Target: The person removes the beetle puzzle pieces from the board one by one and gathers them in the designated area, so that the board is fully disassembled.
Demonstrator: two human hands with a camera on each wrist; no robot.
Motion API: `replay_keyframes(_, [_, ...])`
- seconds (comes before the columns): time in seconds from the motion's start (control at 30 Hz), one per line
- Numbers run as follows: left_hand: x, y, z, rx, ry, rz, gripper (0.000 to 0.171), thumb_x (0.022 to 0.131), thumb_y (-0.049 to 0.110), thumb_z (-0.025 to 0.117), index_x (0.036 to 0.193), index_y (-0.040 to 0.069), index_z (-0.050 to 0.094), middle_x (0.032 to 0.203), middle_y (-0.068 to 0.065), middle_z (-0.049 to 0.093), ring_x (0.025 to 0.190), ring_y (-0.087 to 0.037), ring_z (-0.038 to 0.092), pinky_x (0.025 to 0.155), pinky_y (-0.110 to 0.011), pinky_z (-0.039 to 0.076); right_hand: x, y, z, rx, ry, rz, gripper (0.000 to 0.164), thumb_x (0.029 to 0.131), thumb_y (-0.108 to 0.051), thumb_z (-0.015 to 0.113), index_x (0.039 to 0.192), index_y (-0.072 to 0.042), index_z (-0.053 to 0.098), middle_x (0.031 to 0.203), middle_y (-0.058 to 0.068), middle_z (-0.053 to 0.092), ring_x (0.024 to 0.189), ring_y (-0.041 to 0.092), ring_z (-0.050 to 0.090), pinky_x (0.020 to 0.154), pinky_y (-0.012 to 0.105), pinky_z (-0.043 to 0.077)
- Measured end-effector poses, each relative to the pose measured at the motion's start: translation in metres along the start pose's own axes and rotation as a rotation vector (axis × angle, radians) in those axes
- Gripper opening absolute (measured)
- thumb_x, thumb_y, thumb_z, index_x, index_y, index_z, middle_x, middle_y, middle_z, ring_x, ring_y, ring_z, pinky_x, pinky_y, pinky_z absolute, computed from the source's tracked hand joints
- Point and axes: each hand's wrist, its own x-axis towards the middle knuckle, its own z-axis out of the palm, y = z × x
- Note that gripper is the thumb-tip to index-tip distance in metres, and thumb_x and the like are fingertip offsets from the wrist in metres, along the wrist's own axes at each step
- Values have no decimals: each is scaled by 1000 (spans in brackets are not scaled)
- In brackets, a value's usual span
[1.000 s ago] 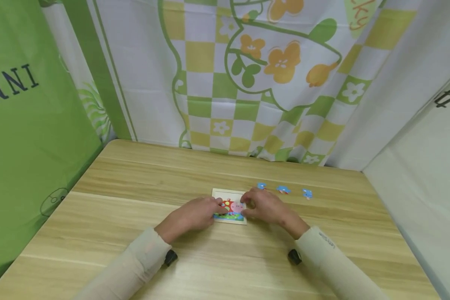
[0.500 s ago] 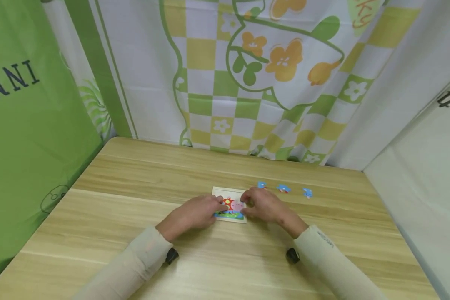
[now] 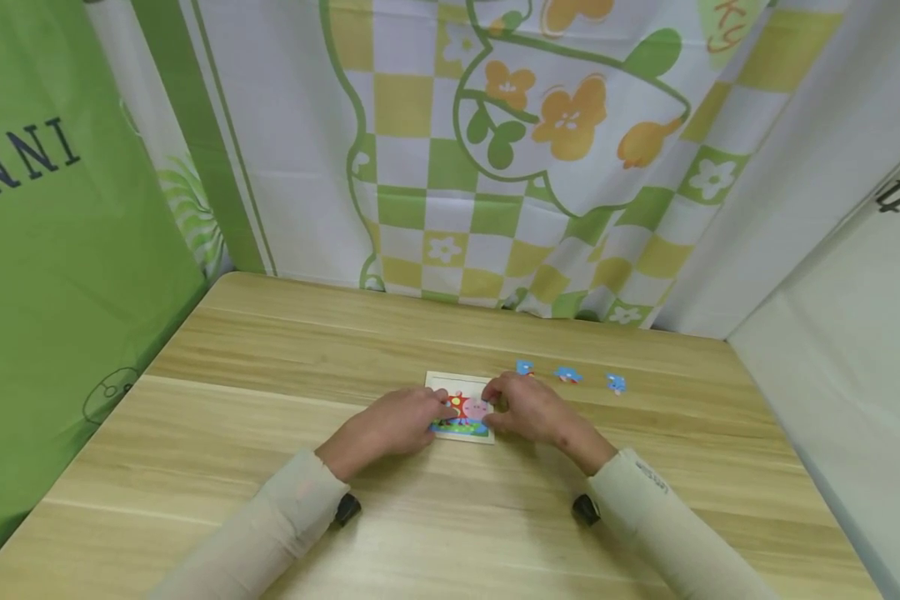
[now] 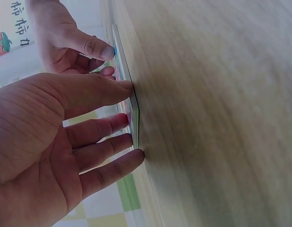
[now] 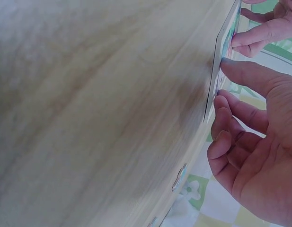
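White-rimmed flat square-ish board with a red-and-pink cartoon figure (image 3: pixel 461 383) sits on the pale wood-grain table (image 3: pixel 450 533), at 3 o'clock from the left hand (image 3: pixel 397 419), 9 o'clock from the right hand (image 3: pixel 534 410); both touch it, long axis unclear; left fingers spread, tips on board; right thumb and forefinger on it too, can't tell if pinching anything; three small blue flat pieces (image 3: pixel 568 375) at 12 to 2 o'clock of the right, the nearer hand; text: navy "NNI" on green cloth (image 3: pixel 30 275), orange "ky" on patterned curtain (image 3: pixel 401 108); sleeve print (image 3: pixel 651 475) unreadable.
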Motion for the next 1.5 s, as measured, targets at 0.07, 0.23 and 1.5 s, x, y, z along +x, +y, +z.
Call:
replay_keyframes(0.07, [0, 1, -1, 8, -6, -6, 39, 89, 3, 74, 127, 13, 74, 105, -1, 62, 91, -22, 64, 83, -38, 56, 0, 0, 0, -1, 3, 0, 30, 87, -21, 85, 109, -5, 73, 98, 0, 65, 87, 14, 59, 83, 37, 52])
replay_keyframes(0.23, [0, 2, -2, 17, -21, -22, 40, 89, 4, 74, 128, 13, 74, 108, -3, 63, 94, -22, 65, 86, -38, 55, -1, -2, 0, 0, 12, -1, 29, 87, -21, 85, 108, -5, 72, 98, 0, 65, 88, 15, 59, 83, 38, 52])
replay_keyframes(1.5, [0, 3, 1, 44, -31, -51, 42, 89, 4, 73, 130, 16, 74, 105, -1, 61, 91, -20, 62, 80, -37, 56, -7, -11, 6, -77, 141, 4, 12, 90, -14, 79, 96, -11, 69, 88, -4, 66, 78, 11, 60, 72, 34, 52])
